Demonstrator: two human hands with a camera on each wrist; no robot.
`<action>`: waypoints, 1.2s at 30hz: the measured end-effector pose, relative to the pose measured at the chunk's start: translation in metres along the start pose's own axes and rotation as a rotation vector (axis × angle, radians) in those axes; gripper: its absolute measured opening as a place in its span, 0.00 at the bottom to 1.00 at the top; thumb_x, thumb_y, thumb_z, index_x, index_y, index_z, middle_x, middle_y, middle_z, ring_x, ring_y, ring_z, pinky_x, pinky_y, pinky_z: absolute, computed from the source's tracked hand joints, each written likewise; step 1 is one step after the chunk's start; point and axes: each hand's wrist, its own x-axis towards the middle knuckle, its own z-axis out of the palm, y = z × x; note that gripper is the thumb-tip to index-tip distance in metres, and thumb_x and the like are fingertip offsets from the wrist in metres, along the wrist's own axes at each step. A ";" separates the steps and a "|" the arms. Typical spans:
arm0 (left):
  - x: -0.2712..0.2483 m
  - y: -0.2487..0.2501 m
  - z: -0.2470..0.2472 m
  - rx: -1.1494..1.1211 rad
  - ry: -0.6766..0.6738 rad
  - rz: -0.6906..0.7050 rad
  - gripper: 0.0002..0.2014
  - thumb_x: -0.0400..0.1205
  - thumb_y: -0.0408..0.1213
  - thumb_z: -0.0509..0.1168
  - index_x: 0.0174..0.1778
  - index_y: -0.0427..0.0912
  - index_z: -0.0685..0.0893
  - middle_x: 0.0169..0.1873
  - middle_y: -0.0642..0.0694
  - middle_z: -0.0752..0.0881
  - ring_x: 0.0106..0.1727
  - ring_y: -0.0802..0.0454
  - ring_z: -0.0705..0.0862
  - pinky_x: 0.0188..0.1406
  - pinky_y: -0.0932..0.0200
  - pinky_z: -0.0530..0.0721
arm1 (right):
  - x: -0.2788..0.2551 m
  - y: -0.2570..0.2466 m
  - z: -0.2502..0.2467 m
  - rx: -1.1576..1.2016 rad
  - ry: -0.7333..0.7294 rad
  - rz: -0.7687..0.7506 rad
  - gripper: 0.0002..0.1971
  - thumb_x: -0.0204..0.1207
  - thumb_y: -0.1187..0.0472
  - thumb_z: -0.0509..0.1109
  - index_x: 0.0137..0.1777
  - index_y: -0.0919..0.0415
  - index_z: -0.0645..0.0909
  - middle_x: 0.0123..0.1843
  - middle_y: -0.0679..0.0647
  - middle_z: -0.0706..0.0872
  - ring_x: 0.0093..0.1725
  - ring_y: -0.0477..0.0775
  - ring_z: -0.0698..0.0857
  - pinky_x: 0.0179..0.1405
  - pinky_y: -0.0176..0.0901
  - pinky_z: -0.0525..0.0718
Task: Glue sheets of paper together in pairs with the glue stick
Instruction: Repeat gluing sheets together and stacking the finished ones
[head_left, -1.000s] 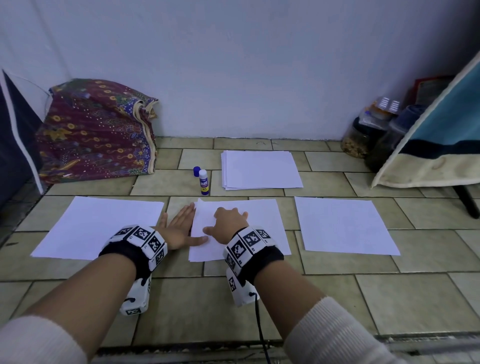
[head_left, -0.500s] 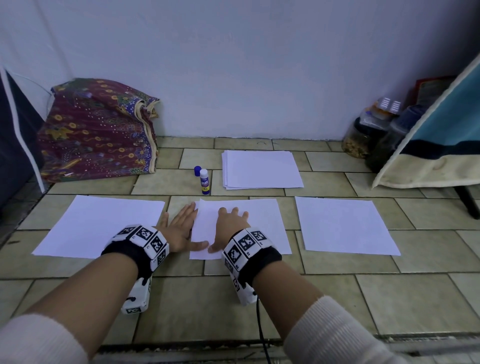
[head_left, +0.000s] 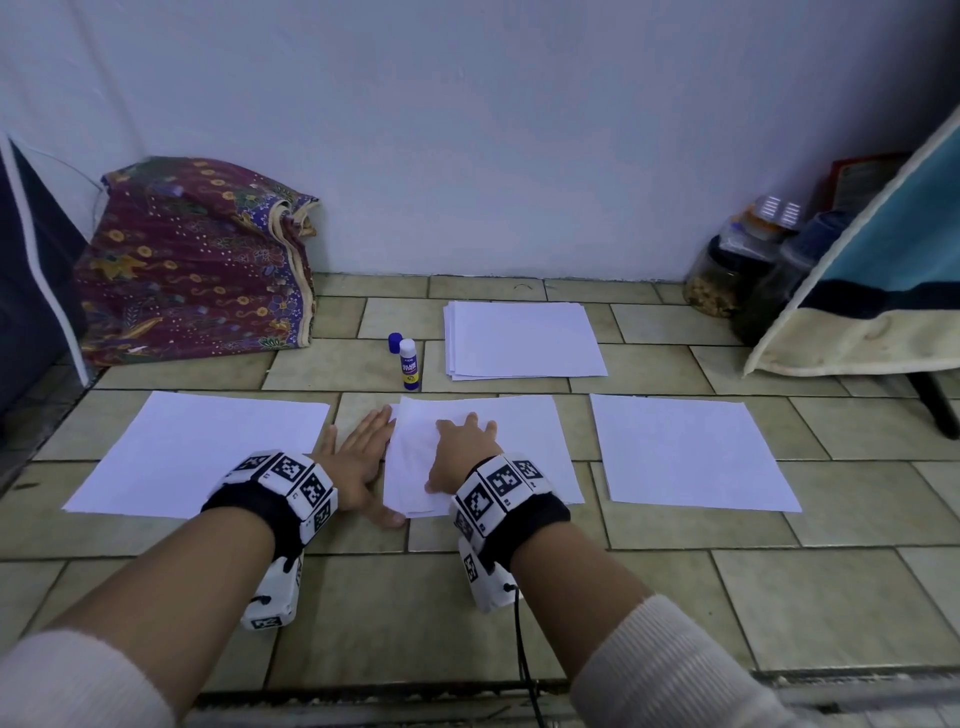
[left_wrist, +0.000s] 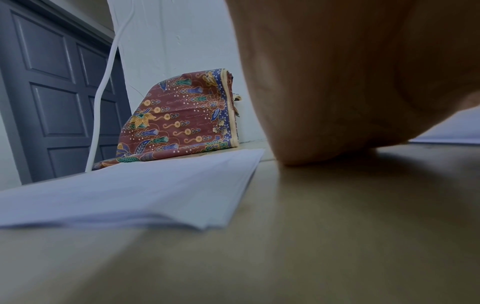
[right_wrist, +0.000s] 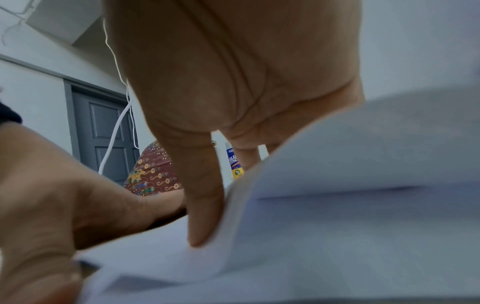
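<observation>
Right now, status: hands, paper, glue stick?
Left hand flat on floor by middle sheets' edge. Right hand pressing middle sheets, near corner lifted. Glue stick upright beyond them, uncapped, untouched. Nothing in the way.

Left hand flat, fingers straight, right hand spread, palm down, both forearms extended
</observation>
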 end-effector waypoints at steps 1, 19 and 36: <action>0.000 0.000 0.000 0.002 0.002 0.001 0.64 0.72 0.59 0.74 0.80 0.43 0.26 0.80 0.49 0.24 0.80 0.54 0.25 0.78 0.40 0.30 | 0.000 0.000 0.000 0.004 0.000 -0.002 0.43 0.70 0.48 0.75 0.80 0.56 0.57 0.82 0.65 0.54 0.82 0.69 0.48 0.75 0.71 0.61; 0.004 -0.001 0.002 0.026 -0.004 -0.017 0.67 0.70 0.59 0.75 0.80 0.43 0.24 0.80 0.50 0.24 0.80 0.56 0.25 0.78 0.40 0.30 | -0.014 0.003 -0.007 0.080 -0.014 -0.009 0.47 0.71 0.48 0.76 0.83 0.56 0.51 0.84 0.61 0.46 0.82 0.69 0.41 0.74 0.74 0.63; 0.006 0.016 -0.002 0.005 0.048 -0.074 0.55 0.76 0.68 0.62 0.83 0.47 0.32 0.80 0.52 0.24 0.83 0.50 0.32 0.80 0.31 0.42 | 0.005 -0.001 0.001 0.009 0.011 -0.010 0.47 0.65 0.44 0.78 0.80 0.56 0.57 0.80 0.62 0.59 0.81 0.68 0.53 0.73 0.72 0.64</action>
